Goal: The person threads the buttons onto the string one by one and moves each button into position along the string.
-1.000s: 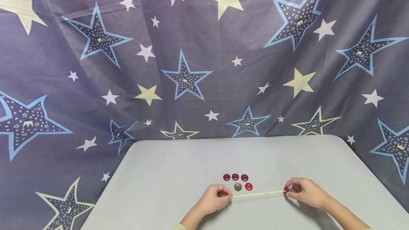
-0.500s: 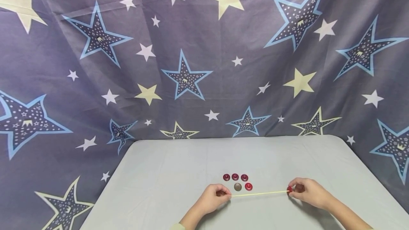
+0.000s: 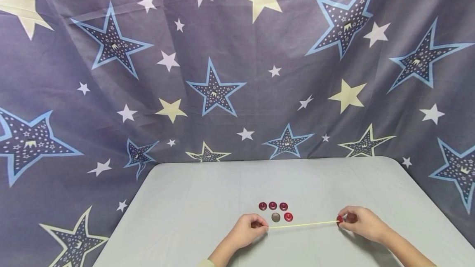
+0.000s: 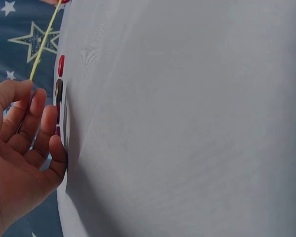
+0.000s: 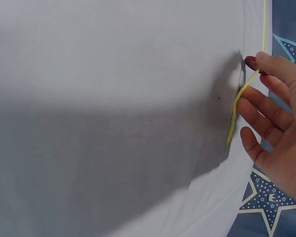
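A thin yellow string stretches taut between my two hands, just above the table. Its left end is pinched between thumb and fingertips of my left hand. My right hand pinches a dark red button on the string. In the right wrist view, a loose yellow tail hangs beyond that button; whether the string passes through its holes I cannot tell. Near my left hand lie a brown button and a bright red button. Behind them are three dark red buttons in a row.
A white cloth covers the table. A dark purple-grey curtain printed with stars hangs behind it and along both sides.
My right hand has shifted slightly to the right with the red button, so the span of string between the hands is longer. The left hand and the buttons on the table stay nearly still.
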Available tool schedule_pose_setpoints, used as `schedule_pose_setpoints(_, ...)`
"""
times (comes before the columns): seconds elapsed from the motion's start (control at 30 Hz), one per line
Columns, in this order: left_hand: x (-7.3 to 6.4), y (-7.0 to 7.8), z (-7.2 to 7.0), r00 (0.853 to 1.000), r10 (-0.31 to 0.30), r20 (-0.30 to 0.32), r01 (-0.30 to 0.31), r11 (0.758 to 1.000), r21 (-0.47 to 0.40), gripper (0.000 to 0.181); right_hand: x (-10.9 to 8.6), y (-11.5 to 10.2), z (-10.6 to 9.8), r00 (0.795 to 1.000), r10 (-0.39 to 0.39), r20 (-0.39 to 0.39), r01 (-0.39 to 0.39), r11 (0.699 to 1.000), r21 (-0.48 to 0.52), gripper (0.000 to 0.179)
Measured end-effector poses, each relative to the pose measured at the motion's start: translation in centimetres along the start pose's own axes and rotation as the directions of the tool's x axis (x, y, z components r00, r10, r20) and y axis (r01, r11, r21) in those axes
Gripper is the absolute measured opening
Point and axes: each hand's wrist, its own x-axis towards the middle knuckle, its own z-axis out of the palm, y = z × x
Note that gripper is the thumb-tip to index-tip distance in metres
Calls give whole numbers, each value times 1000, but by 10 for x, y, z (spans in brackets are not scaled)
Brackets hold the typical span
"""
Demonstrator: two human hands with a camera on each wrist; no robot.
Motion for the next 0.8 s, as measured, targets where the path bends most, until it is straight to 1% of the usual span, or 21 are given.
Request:
schedule_pose_setpoints(0.2,-1,1,0,1000,3,-3,-3,1000,-6,9,-1,1,-1,1000,3,-4,-3,1000,-2,21)
schedule_pose_setpoints(0.37,-1,1,0,1000,-14,-6,14,1000,3,7,-1,2,-2,1000,21,1,-21,1000,-19,22)
schedule_pose_setpoints(0.8,0,0,1,1000,-26,-1,26,1000,13,7,-4,2,-5,995,102,17,-101,994,-32,24)
